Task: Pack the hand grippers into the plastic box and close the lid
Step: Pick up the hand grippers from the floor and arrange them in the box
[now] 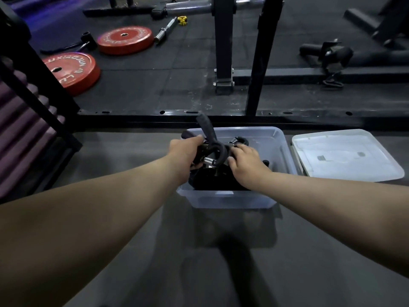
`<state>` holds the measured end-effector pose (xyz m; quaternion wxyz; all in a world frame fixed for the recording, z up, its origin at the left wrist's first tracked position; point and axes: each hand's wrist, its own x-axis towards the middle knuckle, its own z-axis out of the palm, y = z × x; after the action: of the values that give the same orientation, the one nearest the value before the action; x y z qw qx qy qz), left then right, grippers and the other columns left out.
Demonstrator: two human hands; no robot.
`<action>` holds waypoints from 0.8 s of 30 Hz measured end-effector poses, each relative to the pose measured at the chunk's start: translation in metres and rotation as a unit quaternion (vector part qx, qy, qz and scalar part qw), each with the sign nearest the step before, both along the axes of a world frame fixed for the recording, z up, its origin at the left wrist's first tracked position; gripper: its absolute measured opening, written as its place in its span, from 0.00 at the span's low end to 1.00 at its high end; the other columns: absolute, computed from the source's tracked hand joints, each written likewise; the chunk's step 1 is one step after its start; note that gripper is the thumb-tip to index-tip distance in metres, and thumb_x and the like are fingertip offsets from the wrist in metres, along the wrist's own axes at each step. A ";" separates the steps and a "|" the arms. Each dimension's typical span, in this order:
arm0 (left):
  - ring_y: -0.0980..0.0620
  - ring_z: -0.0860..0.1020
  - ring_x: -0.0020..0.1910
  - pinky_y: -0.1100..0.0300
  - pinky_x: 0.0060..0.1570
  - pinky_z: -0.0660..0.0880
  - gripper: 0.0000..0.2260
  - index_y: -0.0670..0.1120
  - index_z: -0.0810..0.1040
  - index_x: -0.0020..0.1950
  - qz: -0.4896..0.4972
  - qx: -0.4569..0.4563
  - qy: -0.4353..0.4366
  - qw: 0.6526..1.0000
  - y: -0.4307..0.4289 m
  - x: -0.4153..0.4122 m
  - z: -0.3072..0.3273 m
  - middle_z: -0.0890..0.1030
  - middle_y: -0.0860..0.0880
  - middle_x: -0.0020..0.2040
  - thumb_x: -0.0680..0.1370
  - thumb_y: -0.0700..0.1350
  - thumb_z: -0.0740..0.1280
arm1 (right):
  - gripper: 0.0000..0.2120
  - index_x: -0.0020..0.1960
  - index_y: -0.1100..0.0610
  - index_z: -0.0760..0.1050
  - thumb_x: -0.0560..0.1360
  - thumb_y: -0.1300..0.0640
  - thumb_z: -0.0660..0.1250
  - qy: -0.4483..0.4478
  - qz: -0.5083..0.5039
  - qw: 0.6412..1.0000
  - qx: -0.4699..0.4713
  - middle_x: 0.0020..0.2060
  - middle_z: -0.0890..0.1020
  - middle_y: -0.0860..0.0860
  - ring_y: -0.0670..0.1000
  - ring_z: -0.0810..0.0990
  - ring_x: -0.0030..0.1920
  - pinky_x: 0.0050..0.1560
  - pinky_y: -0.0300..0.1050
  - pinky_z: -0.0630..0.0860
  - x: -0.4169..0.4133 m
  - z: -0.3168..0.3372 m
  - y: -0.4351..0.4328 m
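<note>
A clear plastic box (230,198) stands on the grey floor in front of me, holding several black hand grippers with steel coil springs. My left hand (184,151) grips a bundle of them at the box's left rim; one black foam handle (204,126) sticks up above the box. My right hand (245,163) reaches into the box's middle and its fingers curl round a gripper handle beside a spring (209,161). The box's lid (345,156) lies flat on the floor just right of the box, apart from it.
A black steel rack base rail (221,117) runs across just behind the box, with upright posts (224,41) beyond. Two red weight plates (73,72) lie on the black mat at far left. A dark angled frame (33,89) stands at left.
</note>
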<state>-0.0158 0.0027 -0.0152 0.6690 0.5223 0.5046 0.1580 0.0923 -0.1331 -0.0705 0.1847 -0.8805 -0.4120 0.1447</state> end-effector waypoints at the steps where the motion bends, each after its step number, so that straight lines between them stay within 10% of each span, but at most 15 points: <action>1: 0.48 0.81 0.42 0.58 0.31 0.79 0.13 0.44 0.74 0.54 -0.005 0.007 -0.003 1.000 -0.001 0.003 -0.002 0.81 0.44 0.48 0.74 0.47 0.72 | 0.20 0.70 0.59 0.68 0.83 0.51 0.54 0.004 -0.002 1.000 0.008 0.73 0.64 0.56 0.58 0.58 0.73 0.73 0.49 0.54 0.002 0.000 -0.001; 14: 0.49 0.84 0.41 0.59 0.33 0.73 0.15 0.51 0.80 0.53 -0.094 0.068 -0.046 0.992 0.006 0.035 -0.010 0.86 0.48 0.42 0.69 0.52 0.77 | 0.12 0.60 0.55 0.79 0.79 0.56 0.62 0.007 0.008 0.993 0.121 0.59 0.79 0.50 0.52 0.73 0.63 0.65 0.42 0.66 0.033 -0.008 -0.009; 21: 0.55 0.82 0.30 0.67 0.25 0.71 0.08 0.49 0.83 0.51 -0.169 0.043 -0.067 0.982 -0.002 0.045 -0.010 0.85 0.47 0.39 0.73 0.46 0.75 | 0.32 0.74 0.41 0.57 0.77 0.62 0.64 0.189 -0.034 0.953 0.236 0.62 0.75 0.47 0.51 0.83 0.45 0.42 0.42 0.80 0.062 0.022 -0.018; 24: 0.48 0.85 0.41 0.57 0.40 0.77 0.10 0.52 0.84 0.51 -0.236 0.064 -0.044 0.969 -0.002 0.051 -0.007 0.86 0.47 0.42 0.71 0.50 0.76 | 0.33 0.75 0.36 0.56 0.76 0.57 0.63 0.135 0.036 0.966 0.217 0.70 0.67 0.45 0.47 0.74 0.58 0.62 0.42 0.72 0.073 0.046 -0.016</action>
<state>0.0349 0.0003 -0.0218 0.6746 0.6605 0.3258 0.0504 0.1651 -0.1493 -0.0249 0.4200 -0.7763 -0.4359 0.1762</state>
